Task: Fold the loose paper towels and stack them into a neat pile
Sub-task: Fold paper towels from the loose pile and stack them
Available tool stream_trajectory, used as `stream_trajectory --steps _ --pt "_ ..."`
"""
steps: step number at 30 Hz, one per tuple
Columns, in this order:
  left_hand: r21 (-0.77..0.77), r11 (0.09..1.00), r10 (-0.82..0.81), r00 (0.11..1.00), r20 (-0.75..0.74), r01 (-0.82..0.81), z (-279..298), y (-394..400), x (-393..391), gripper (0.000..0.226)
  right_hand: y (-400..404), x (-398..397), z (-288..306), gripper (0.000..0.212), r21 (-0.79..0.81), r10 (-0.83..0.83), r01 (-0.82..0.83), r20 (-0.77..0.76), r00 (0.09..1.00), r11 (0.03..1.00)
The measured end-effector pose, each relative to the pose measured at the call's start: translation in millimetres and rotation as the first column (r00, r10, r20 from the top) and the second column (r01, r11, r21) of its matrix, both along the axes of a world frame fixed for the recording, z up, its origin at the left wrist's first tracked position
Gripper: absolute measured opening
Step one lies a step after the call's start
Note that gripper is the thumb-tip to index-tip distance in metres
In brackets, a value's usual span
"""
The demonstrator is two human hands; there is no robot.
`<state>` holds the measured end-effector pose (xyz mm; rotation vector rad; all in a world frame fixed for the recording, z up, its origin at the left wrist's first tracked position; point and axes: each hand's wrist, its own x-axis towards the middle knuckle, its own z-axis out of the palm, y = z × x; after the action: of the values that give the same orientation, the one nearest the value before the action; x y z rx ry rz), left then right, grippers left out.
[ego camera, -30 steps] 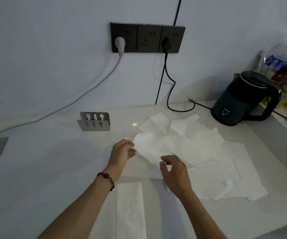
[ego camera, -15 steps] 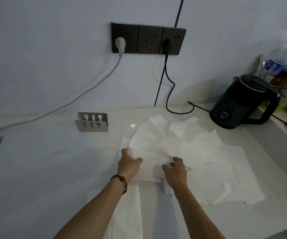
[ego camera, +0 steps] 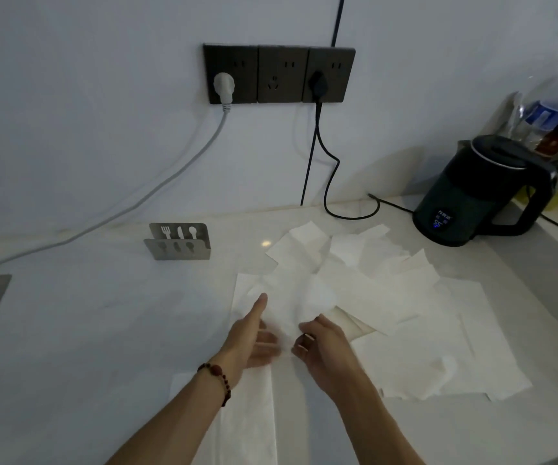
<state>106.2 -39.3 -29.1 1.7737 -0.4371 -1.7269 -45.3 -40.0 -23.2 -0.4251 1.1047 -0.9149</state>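
1. We are working with 2 bare hands over the pale counter, both meeting at the near edge of 1 paper towel sheet.
2. Our left hand is lying with the thumb stretched out flat along the sheet's left side; the fingers are blurring under the edge, so we cannot tell whether they are pinching it.
3. Our right hand is curling its fingers on the sheet's near edge, just beside the left hand, pinching the paper.
4. Beyond and to the right of both hands, the loose paper towels are sprawling in an overlapping heap.
5. Just below our left wrist, a folded towel is lying flat as a long strip.
6. Far beyond the right hand, a dark kettle is standing upright; beyond the left hand, a metal cutlery holder is sitting on the counter.
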Motion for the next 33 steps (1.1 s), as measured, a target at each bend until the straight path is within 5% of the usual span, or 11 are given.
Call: stream_trajectory --steps 3,5,8,12,16,23,25,28,33 --pt "-0.097 0.964 0.214 0.938 -0.272 -0.248 -2 1 4 0.042 22 1 -3 0.023 0.000 0.064 -0.064 0.040 0.997 0.998" --pt "-0.165 0.950 0.212 0.936 -0.281 -0.264 2 4 6 0.033 36 1 -4 0.042 -0.003 0.122 -0.122 -0.013 0.992 0.992" --pt "-0.262 0.944 0.160 0.973 -0.169 -0.201 12 15 12 0.026 49 -1 4 0.054 -0.045 0.094 -0.094 -0.002 0.996 0.995" --pt "-0.353 0.934 0.009 0.993 -0.120 -0.051 25 33 31 0.028 53 -15 15 0.062 0.052 -0.147 0.139 0.253 0.956 0.989" --pt "-0.396 0.909 -0.187 0.976 -0.109 0.130 40 57 47 0.024 57 -27 19 0.070 0.100 -0.116 0.096 0.214 0.970 0.990" --pt "-0.399 0.861 -0.326 0.944 0.045 0.316 34 81 54 0.020 75 -22 30 0.022 0.016 0.217 -0.221 -0.278 0.936 0.975" --pt "-0.341 0.884 -0.275 0.946 0.171 0.319 27 88 50 0.017 81 -16 30 0.009 -0.062 0.143 -0.210 -0.546 0.826 0.976" --pt "-0.263 0.908 -0.246 0.923 0.296 0.326 16 101 48 0.032 90 -13 22 0.018 -0.068 0.125 -0.337 -0.846 0.518 0.939" --pt "-0.186 0.912 -0.300 0.904 0.304 0.365 2 121 48 0.021 110 -20 -5 0.014 -0.028 0.177 -0.415 -0.876 0.448 0.909"
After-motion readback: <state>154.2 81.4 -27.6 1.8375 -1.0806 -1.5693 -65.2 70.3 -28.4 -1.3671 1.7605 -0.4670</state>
